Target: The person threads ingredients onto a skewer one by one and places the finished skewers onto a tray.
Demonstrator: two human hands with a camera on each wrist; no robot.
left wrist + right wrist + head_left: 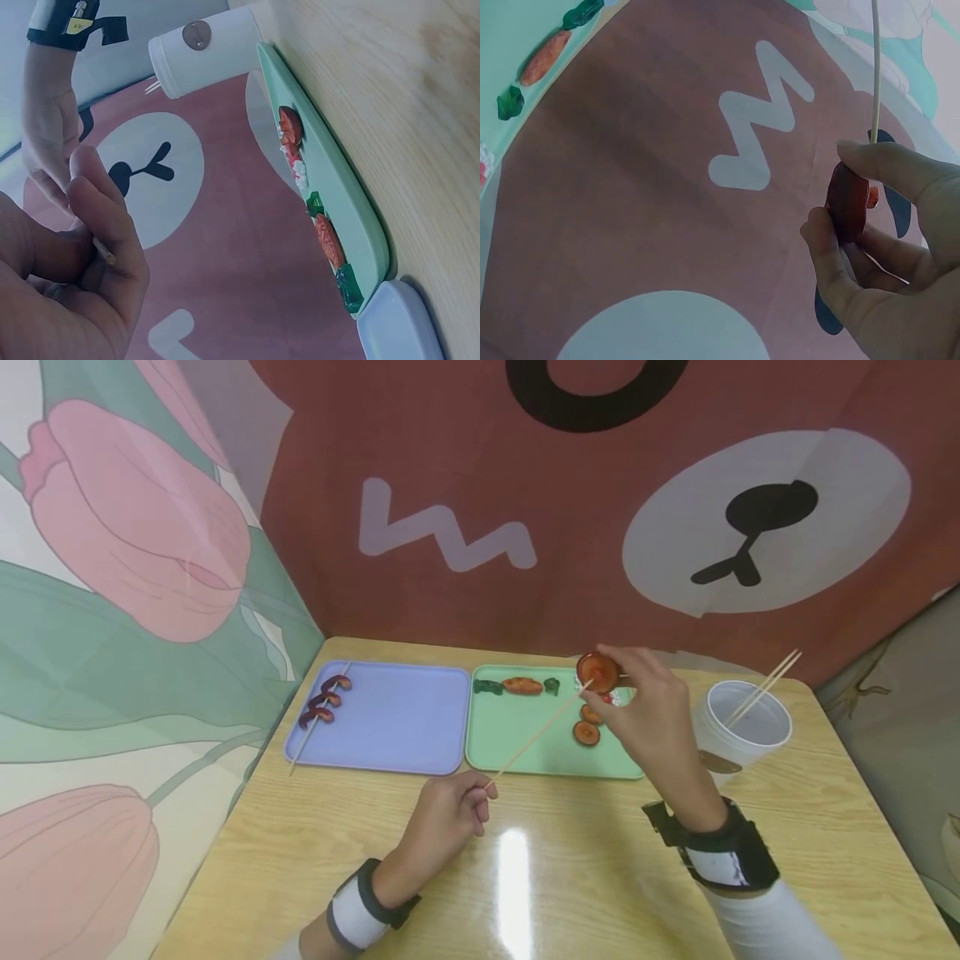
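Note:
My left hand [450,810] pinches the near end of a thin wooden skewer [536,737] that slants up and right over the green tray [517,752]. Its far tip meets a round red-brown slice [597,672] pinched between thumb and fingers of my right hand [645,710], held above the tray's back right. In the right wrist view the slice [847,201] sits edge-on in the fingers, the skewer [875,67] rising behind it. The left wrist view shows my fingers [105,240] curled round the skewer's end.
The green tray holds two more slices [587,725], an orange piece [522,686] and green pieces [487,687]. A purple tray [405,718] to the left carries a loaded skewer [321,703]. A white cup [738,727] with spare skewers stands at the right. Printed cloth walls the table.

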